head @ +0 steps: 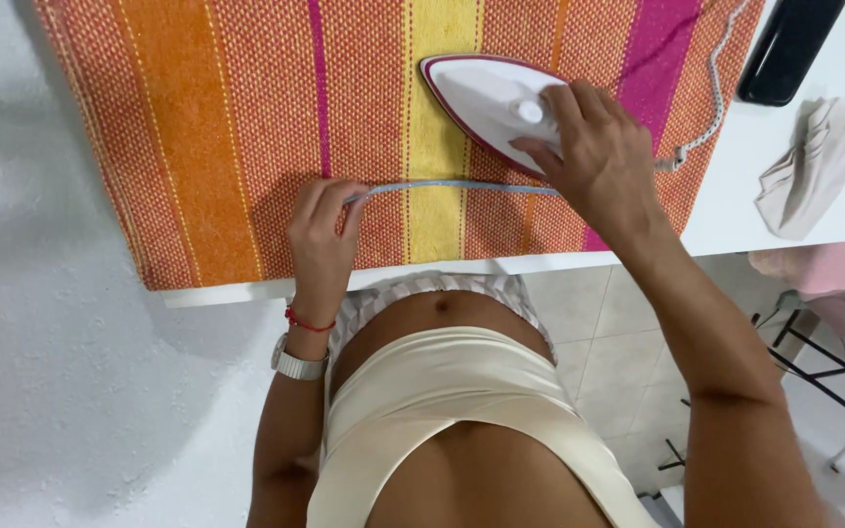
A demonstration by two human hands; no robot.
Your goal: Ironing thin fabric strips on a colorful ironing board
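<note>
Gripping the white iron [496, 103] with your right hand [594, 156] closed over its top on the striped cloth [217, 127], your left hand [323, 230] pinching the pale ribbon [452, 185] just below the iron, corded cable [711, 93], black case [789, 44] and folded beige fabric [819, 166] right of it.

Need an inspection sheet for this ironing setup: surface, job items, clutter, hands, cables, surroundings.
Surface: white table covered by a striped orange, yellow and pink cloth.
Job's things: white iron on the cloth; thin light-blue strip stretched flat.
Clutter: crumpled beige fabric; black object at the far corner.
Hands: left hand pinches the strip's end; right hand grips the iron.
Cables: braided iron cord trailing right.
Surroundings: tiled floor, black metal frame.
</note>
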